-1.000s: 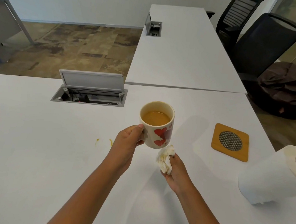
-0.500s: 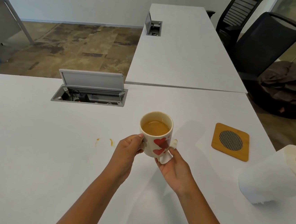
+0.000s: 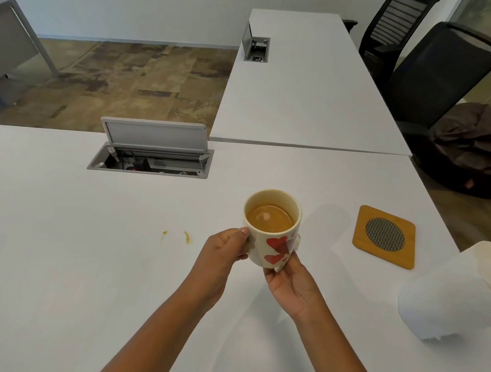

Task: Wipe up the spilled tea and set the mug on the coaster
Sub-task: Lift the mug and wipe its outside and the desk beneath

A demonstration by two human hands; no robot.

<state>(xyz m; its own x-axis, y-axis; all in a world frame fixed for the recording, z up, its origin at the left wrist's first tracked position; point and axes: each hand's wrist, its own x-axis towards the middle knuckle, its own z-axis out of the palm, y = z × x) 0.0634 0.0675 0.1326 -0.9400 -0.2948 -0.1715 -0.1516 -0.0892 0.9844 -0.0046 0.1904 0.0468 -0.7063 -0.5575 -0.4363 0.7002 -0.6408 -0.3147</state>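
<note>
mug: the heart-print mug (image 3: pixel 272 233) of tea was held up above the white table (image 3: pixel 51 257), upright, left of the coaster.
left hand: the left hand (image 3: pixel 222 254) had its grip closed on the mug's left side.
right hand: the right hand (image 3: pixel 289 280) pressed a crumpled paper tissue (image 3: pixel 295 242) against the mug's lower right side, grip clamped on both.
spill: two small tea drops (image 3: pixel 185 237) lay on the table, left of the hands.
coaster: the wooden coaster (image 3: pixel 384 236) lay bare to the right.
paper roll: a paper towel roll (image 3: pixel 467 294) lay at the right edge.

right hand (image 3: pixel 290 283) | moved under mug (image 3: pixel 271 229) | tissue (image 3: pixel 295 242) now pressed against it
</note>
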